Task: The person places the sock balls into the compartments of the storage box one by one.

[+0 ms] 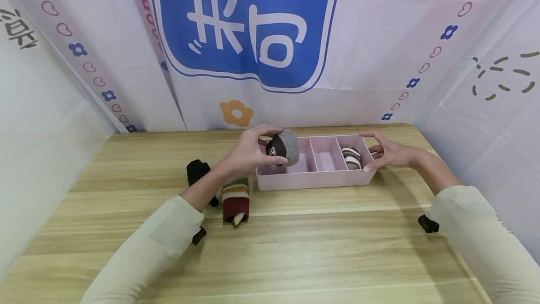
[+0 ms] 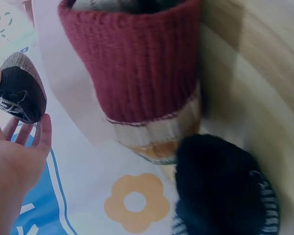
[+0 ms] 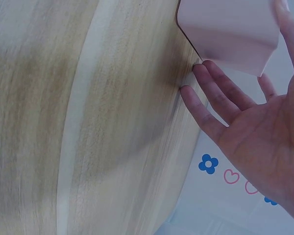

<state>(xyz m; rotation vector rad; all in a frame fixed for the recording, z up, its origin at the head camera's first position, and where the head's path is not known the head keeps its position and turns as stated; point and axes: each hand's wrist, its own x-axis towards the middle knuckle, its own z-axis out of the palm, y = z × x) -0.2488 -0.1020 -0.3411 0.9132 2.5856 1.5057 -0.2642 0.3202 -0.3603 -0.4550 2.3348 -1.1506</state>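
Fingers of the left hand (image 1: 249, 151) curl round a rolled sock (image 1: 289, 147), thumb on its near side, so the grip is full. Those of the right hand (image 1: 390, 152) are spread wide and fairly straight, with thumb and forefinger at the near and far corners of the right end of a pink box (image 1: 314, 181), seemingly steadying it. The rolled sock is above the left part of the box; whether it touches the inside, I cannot tell. This looks like the step of putting a sock in the box, and the next move would call for lowering it between the walls and loosening the left fingers. It is a plump, rounded bundle, part grey and part dark, with pale lettering on the dark part. Further right, a striped sock (image 1: 352, 158) lies in the end compartment. Left of the box, on the wooden table (image 1: 295, 247), lie a red-cuffed sock (image 1: 236, 201) and, near it, a black sock (image 1: 198, 171) partly hidden by the left forearm (image 1: 207, 189)
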